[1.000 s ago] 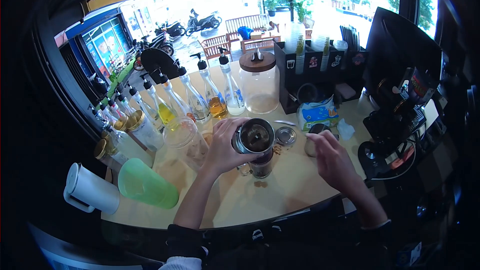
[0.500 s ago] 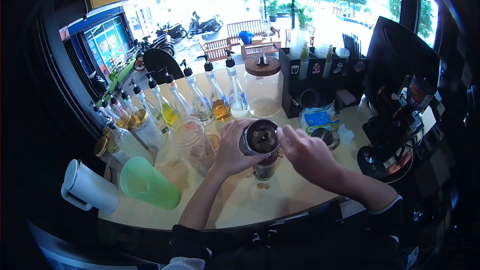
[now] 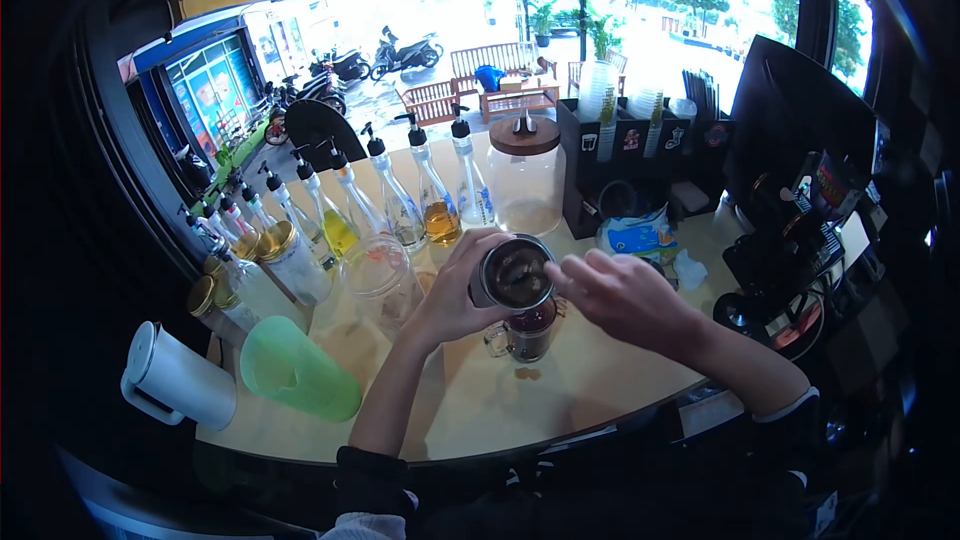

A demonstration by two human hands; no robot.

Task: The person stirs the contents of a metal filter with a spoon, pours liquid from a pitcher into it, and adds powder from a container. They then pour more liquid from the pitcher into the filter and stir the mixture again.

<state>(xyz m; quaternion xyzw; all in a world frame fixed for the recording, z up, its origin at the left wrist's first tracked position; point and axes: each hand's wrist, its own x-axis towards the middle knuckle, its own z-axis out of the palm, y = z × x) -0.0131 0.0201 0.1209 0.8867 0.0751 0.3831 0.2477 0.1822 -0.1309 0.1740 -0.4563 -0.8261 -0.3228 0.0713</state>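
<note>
My left hand (image 3: 455, 290) is wrapped round a metal cup (image 3: 488, 292) with dark brown contents (image 3: 520, 275), tilted so its mouth faces me. At the cup's right rim, my right hand (image 3: 625, 302) is closed in a pinch; what its fingers hold is hidden. Below the cup, a glass mug (image 3: 528, 342) with a handle stands on the counter, a dark reddish-brown drink in it. Left of my left hand is a clear plastic jar (image 3: 378, 275).
Several pump bottles (image 3: 405, 210) line the counter's back left, near gold-lidded jars (image 3: 290, 255). A green pitcher (image 3: 295, 370) and a white jug (image 3: 175, 375) stand at left. Behind are a wood-lidded jar (image 3: 525, 180), a wipes pack (image 3: 640, 235) and a black cup holder (image 3: 640, 140).
The metal cup has shifted slightly left in my left hand, showing more of the mug. My right hand has moved slightly left with it, and the dark contents look stirred.
</note>
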